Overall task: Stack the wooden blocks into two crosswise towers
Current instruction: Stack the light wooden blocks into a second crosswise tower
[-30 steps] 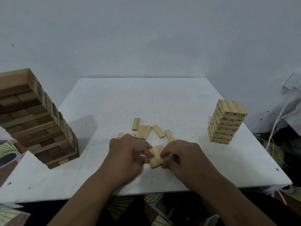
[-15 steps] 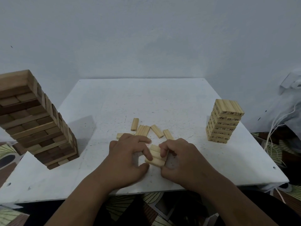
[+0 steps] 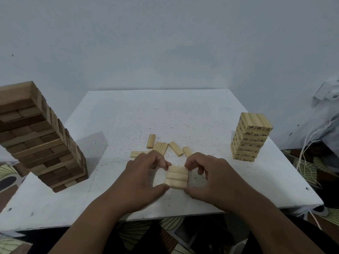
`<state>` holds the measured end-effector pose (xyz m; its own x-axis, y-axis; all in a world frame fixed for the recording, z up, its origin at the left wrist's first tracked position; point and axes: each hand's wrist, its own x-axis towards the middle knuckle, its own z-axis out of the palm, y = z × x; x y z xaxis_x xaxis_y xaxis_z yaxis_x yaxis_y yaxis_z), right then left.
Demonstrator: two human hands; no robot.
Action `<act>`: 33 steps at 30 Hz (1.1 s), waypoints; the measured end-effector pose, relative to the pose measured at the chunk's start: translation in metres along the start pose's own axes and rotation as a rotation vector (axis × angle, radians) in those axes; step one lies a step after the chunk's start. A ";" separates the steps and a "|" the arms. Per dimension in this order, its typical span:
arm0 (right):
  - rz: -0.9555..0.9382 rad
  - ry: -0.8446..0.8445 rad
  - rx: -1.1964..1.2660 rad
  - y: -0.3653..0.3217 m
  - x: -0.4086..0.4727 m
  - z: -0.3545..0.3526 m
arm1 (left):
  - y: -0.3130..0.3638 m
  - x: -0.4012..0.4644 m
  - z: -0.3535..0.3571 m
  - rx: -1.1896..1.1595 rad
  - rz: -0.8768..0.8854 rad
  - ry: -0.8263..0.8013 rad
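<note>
Three pale small blocks lie side by side as one row near the table's front middle. My left hand pinches the row's left ends and my right hand pinches its right ends. Several loose pale blocks lie scattered just behind my hands. A tall crosswise tower of large dark and light blocks stands at the table's left edge. A shorter tower of small numbered pale blocks stands at the right.
The white square table reaches back to a pale wall. White cords hang beside the table's right edge. A patterned floor mat shows under the front edge.
The three blocks between my hands turned from lying lengthwise away from me to lying crosswise in a tidy row, and both hands closed in on the row's ends.
</note>
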<state>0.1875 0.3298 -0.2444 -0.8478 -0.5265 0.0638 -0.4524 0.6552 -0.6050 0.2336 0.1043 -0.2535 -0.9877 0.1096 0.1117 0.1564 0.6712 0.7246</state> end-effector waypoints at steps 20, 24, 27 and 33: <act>-0.173 0.680 0.521 -0.011 -0.015 -0.074 | 0.103 0.057 0.011 -0.589 0.106 0.314; -0.147 0.761 0.431 0.010 -0.018 -0.087 | 0.124 0.080 0.027 -0.562 0.135 0.294; -0.078 0.840 0.380 0.028 -0.021 -0.094 | 0.134 0.094 0.040 -0.524 0.147 0.276; 0.019 0.867 0.362 0.048 -0.018 -0.103 | 0.140 0.112 0.061 -0.491 0.125 0.245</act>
<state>0.1527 0.4269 -0.1929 -0.8301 0.1653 0.5326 -0.4467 0.3746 -0.8125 0.1456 0.2552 -0.1806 -0.9431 -0.0463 0.3291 0.3096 0.2374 0.9207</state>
